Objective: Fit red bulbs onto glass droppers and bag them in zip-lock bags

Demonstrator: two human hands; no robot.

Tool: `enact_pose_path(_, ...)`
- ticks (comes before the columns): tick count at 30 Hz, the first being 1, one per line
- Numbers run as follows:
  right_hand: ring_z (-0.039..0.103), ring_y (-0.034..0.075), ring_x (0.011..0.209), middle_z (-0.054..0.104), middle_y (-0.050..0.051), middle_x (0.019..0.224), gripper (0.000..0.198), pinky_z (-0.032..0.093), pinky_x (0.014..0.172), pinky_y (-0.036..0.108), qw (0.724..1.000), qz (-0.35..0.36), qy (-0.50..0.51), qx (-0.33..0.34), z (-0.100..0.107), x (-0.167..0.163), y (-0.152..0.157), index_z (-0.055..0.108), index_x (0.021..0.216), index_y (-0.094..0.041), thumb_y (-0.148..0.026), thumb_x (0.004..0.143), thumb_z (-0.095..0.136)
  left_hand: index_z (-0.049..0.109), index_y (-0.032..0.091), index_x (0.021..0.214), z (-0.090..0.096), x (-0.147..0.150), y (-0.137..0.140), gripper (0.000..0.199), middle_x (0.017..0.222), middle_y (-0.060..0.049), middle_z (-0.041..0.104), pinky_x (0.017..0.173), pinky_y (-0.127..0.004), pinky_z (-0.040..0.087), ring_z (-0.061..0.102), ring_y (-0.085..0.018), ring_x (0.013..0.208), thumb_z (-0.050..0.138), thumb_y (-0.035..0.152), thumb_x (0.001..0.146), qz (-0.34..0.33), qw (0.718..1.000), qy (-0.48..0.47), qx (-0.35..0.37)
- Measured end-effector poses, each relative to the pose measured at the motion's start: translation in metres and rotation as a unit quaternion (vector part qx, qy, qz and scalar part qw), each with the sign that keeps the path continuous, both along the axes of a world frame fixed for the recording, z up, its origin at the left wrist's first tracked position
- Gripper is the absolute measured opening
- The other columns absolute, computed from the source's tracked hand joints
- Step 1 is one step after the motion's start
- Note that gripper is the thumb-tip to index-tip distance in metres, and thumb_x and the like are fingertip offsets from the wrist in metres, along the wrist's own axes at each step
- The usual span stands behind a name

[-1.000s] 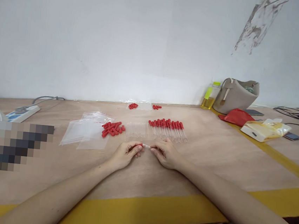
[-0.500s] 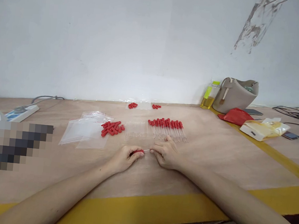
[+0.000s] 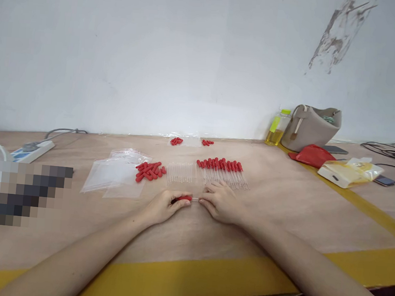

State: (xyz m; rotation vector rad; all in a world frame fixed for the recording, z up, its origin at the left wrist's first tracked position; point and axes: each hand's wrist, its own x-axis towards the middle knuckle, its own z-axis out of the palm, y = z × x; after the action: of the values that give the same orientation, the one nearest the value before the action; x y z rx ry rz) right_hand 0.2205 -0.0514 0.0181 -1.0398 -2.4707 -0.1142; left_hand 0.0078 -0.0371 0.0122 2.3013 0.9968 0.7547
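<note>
My left hand [image 3: 167, 205] is closed around a red rubber dropper bulb [image 3: 184, 197] just above the table. From the bulb's right end a thin clear dropper tube [image 3: 195, 199] runs into the fingertips of my right hand [image 3: 220, 202], which pinch it. Behind my right hand lies a row of droppers with red bulbs [image 3: 218, 164], their clear tubes pointing toward me. Left of that row are bare clear tubes [image 3: 180, 172] side by side. A heap of loose red bulbs [image 3: 149, 171] sits beside them.
Clear zip bags [image 3: 111, 177] lie left of the heap. Small groups of red bulbs [image 3: 176, 141] rest near the wall. At right stand a bottle of yellow liquid [image 3: 275, 130] and a grey bag [image 3: 307, 128], with a tissue pack [image 3: 345, 171] nearer. A power strip [image 3: 33, 151] lies at left.
The fingers of my right hand have drawn closer together over the tube. My left hand keeps its grip on the bulb. The whole view has shifted slightly.
</note>
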Motion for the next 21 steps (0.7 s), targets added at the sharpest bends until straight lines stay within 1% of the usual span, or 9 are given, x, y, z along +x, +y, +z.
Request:
enact_pose_path(2,0.05,0.014,0.074,0.058,0.006,0.081,0.022,0.032,0.066,0.025,0.999,-0.032,0.03,-0.03,0.003,0.007,0.005,0.063,0.079,-0.017,-0.022,0.082,0.042,0.052,0.022,0.114,0.0,-0.004,0.001,0.036,0.094,-0.004,0.061,0.064,-0.026,0.043,0.054,-0.014,0.068,0.051,0.035,0.08,0.031,0.999,-0.01,0.033)
enact_pose_path(4,0.051,0.013,0.068,0.059,0.005,0.076,0.023,0.034,0.062,0.023,0.99,-0.091,0.08,-0.075,0.007,0.015,0.017,0.063,0.076,-0.017,-0.02,0.081,0.041,0.05,0.021,0.113,-0.001,-0.007,0.003,0.036,0.092,-0.004,0.057,0.06,-0.025,0.042,0.05,-0.012,0.063,0.052,0.034,0.079,0.071,0.995,-0.023,0.07)
enact_pose_path(6,0.051,0.012,0.062,0.059,0.003,0.066,0.022,0.035,0.059,0.022,0.97,-0.173,0.125,-0.119,0.011,0.022,0.033,0.062,0.068,-0.016,-0.021,0.078,0.043,0.056,0.019,0.1,-0.003,-0.008,0.005,0.024,0.086,-0.003,0.054,0.057,-0.023,0.04,0.048,-0.011,0.062,0.049,0.032,0.081,0.086,0.993,-0.026,0.076)
enact_pose_path(9,0.052,0.013,0.057,0.057,0.002,0.057,0.027,0.035,0.055,0.022,0.93,-0.288,0.15,-0.173,0.017,0.023,0.059,0.059,0.056,-0.016,-0.029,0.075,0.045,0.058,0.016,0.077,-0.006,-0.009,0.008,0.017,0.078,-0.001,0.05,0.054,-0.022,0.038,0.046,-0.01,0.059,0.048,0.03,0.081,0.058,0.997,-0.017,0.047)
enact_pose_path(11,0.055,0.015,0.06,0.058,0.004,0.06,0.03,0.036,0.055,0.023,0.909,-0.343,0.149,-0.185,0.019,0.016,0.072,0.058,0.055,-0.017,-0.034,0.075,0.045,0.055,0.015,0.067,-0.008,-0.008,0.008,0.019,0.074,0.0,0.048,0.052,-0.021,0.037,0.043,-0.009,0.056,0.052,0.03,0.078,0.042,0.998,-0.014,0.033)
enact_pose_path(13,0.057,0.018,0.067,0.061,0.006,0.067,0.028,0.038,0.057,0.025,0.889,-0.392,0.145,-0.187,0.018,0.006,0.082,0.061,0.06,-0.017,-0.035,0.074,0.045,0.048,0.015,0.059,-0.008,-0.008,0.007,0.024,0.071,0.001,0.047,0.05,-0.021,0.036,0.041,-0.008,0.054,0.055,0.032,0.076,0.04,0.999,-0.014,0.032)
enact_pose_path(17,0.059,0.022,0.08,0.063,0.01,0.085,0.026,0.041,0.064,0.029,0.863,-0.441,0.131,-0.208,0.012,-0.008,0.094,0.064,0.079,-0.017,-0.037,0.07,0.049,0.038,0.015,0.051,-0.005,-0.008,0.004,0.035,0.071,0.001,0.048,0.052,-0.021,0.035,0.042,-0.008,0.055,0.052,0.033,0.078,0.033,0.999,0.0,0.041)
enact_pose_path(19,0.059,0.023,0.083,0.063,0.011,0.089,0.03,0.041,0.066,0.031,0.861,-0.443,0.124,-0.217,0.01,-0.009,0.095,0.064,0.083,-0.017,-0.041,0.069,0.051,0.039,0.015,0.053,-0.003,-0.007,0.003,0.033,0.072,0.0,0.048,0.052,-0.021,0.036,0.042,-0.008,0.056,0.052,0.032,0.078,0.026,0.999,0.008,0.044)
enact_pose_path(21,0.059,0.024,0.083,0.063,0.011,0.09,0.037,0.042,0.066,0.032,0.864,-0.436,0.118,-0.222,0.01,-0.007,0.094,0.064,0.084,-0.018,-0.049,0.068,0.051,0.045,0.015,0.059,-0.002,-0.007,0.003,0.025,0.073,0.0,0.048,0.053,-0.021,0.037,0.043,-0.009,0.058,0.052,0.03,0.078,0.022,0.999,0.011,0.047)
